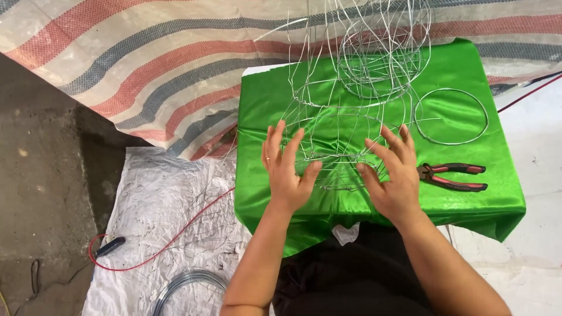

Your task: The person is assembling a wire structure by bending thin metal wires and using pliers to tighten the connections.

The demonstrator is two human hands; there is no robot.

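A frame of thin silver wire stands on a table covered in shiny green cloth. My left hand and my right hand press flat against its near lower part, fingers spread, one on each side. The left hand wears a ring. The frame rises toward the top of the view, where a ring of wire forms part of it. Neither hand is closed around anything.
Red-and-black pliers lie right of my right hand. A loose wire hoop rests on the cloth behind them. A coil of wire, a red cable and crumpled white sheeting lie on the floor at left. A striped tarpaulin hangs behind.
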